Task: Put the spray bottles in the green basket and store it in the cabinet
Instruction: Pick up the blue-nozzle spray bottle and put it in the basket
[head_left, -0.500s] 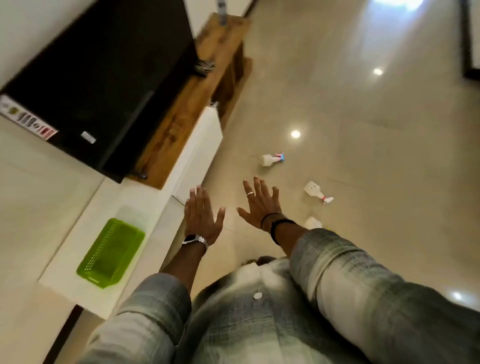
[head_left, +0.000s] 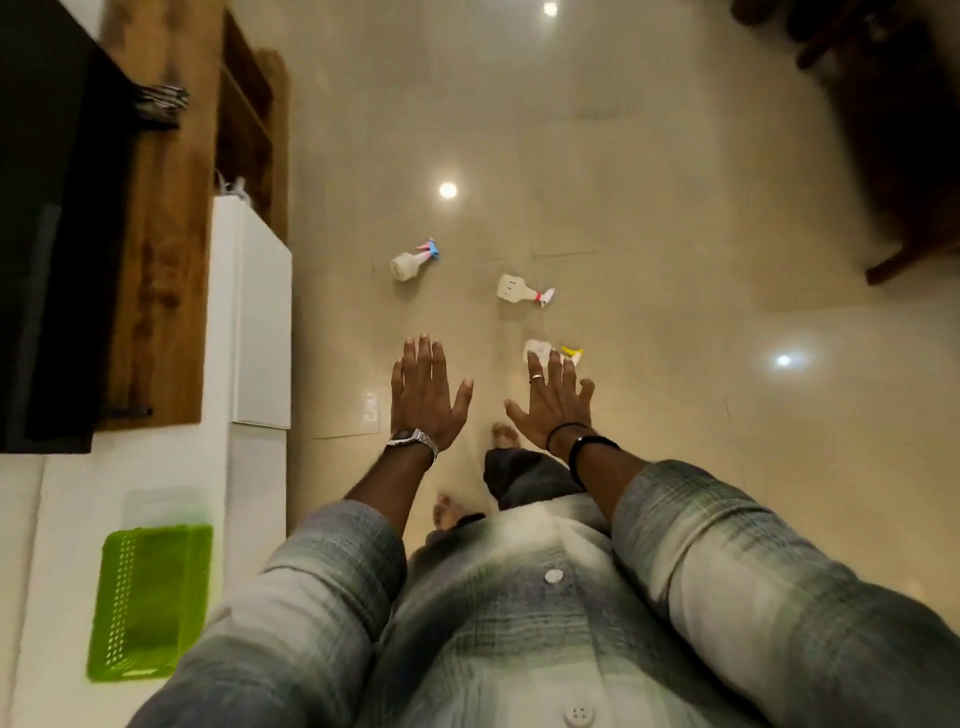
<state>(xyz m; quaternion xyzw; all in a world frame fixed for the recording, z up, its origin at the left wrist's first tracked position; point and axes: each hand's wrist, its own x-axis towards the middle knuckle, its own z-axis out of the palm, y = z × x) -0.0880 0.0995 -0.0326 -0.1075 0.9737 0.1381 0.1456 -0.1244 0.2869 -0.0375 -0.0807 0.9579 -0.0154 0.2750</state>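
I see a glossy beige tiled floor (head_left: 649, 218) filling most of the frame, with round ceiling-light reflections on it. Far left, a big flat black screen (head_left: 41, 223) stands on a brown wooden shelf unit (head_left: 161, 260). A bundle of grey cables (head_left: 161, 98) sits at the screen's upper edge. Below that, lower left, a white glossy countertop (head_left: 62, 519). Upper right corner: dark wooden furniture legs (head_left: 893, 156), blurred. Bottom centre, a grey-green plaid shirt (head_left: 519, 623) with white buttons.
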